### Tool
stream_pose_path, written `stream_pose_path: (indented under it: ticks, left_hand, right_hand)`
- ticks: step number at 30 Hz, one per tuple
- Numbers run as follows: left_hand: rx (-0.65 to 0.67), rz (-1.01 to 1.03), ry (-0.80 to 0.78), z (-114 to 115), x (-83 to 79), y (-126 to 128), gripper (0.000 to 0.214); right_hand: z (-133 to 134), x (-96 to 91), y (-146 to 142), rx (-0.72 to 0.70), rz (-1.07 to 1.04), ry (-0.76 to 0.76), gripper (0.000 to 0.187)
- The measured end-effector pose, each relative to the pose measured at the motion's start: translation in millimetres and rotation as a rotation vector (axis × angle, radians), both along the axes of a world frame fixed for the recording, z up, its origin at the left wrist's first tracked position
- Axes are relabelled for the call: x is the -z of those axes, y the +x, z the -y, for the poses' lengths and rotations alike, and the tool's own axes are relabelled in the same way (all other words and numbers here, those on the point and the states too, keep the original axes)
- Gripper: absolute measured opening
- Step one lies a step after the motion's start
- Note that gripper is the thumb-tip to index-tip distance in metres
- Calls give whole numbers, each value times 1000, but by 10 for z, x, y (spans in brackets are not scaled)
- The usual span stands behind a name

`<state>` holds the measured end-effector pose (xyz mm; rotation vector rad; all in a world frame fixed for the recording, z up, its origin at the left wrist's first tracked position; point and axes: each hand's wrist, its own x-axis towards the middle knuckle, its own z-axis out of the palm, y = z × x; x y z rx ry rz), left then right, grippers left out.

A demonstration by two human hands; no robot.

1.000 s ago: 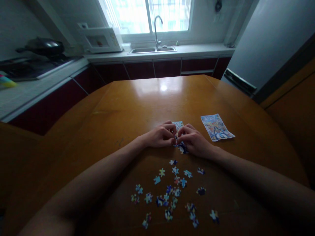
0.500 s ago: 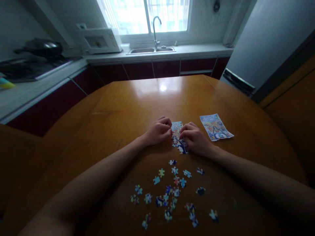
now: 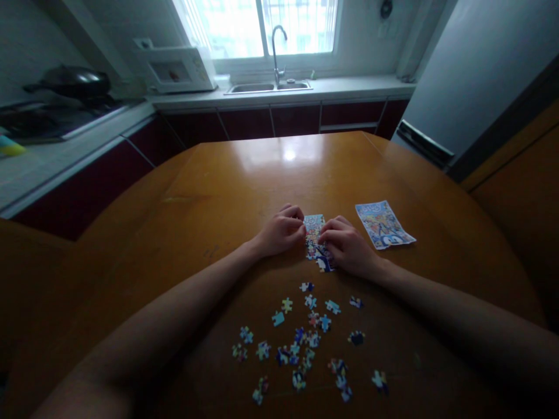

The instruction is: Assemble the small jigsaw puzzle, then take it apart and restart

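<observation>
A partly joined jigsaw puzzle lies flat on the wooden table, between my two hands. Curled fingers of my left hand press against the puzzle's left edge. On the opposite side, my right hand is closed over the right edge, its fingertips on the pieces and covering part of them. A dark blue and white section sticks out at the puzzle's lower end. Several loose jigsaw pieces are scattered nearer to me, some of them touching or overlapping.
A printed picture sheet lies right of my right hand. Beyond the table are a counter with a sink, a tap and a white microwave. A dark wok sits on the stove at left; a fridge stands at right.
Both hands stay at the puzzle's edges with almost no movement. The whole view has shifted very slightly; the loose pieces lie as before.
</observation>
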<state>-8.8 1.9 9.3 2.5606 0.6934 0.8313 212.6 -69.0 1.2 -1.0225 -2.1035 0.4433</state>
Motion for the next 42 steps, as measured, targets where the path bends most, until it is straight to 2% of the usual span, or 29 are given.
stream_pose_path:
  ticks: [6,10,14,16,22,28,35,42]
  left_hand:
    - [-3,5,-9,-2,0,-8,35]
    - [-5,1,-11,-1,1,-4,35]
    - [-9,1,-8,2,-1,2,36]
    - [-7,2,-4,1,1,0,36]
    - [0,0,-3,-3,11,-10,36]
    - [3,-7,-16,2,-3,-9,35]
    - [-7,-24,-22,5,-13,-9,37]
    - [-6,-22,3,0,-9,-4,38]
  right_hand:
    - [48,-91,31,-60,58,41,20]
    - [233,-295,89,-254,196,-11,20]
    - [515,-495,72,-459,446,-71,13]
    - [639,-536,24,-505,520,-76,16]
    - [778,-456,-88,-527,666,-47,11]
    - [772,-389,-89,-505,631,-26,7]
    - [775,-472,-102,-504,634,-85,3]
    - [811,-514,-106,-533,655,-54,6]
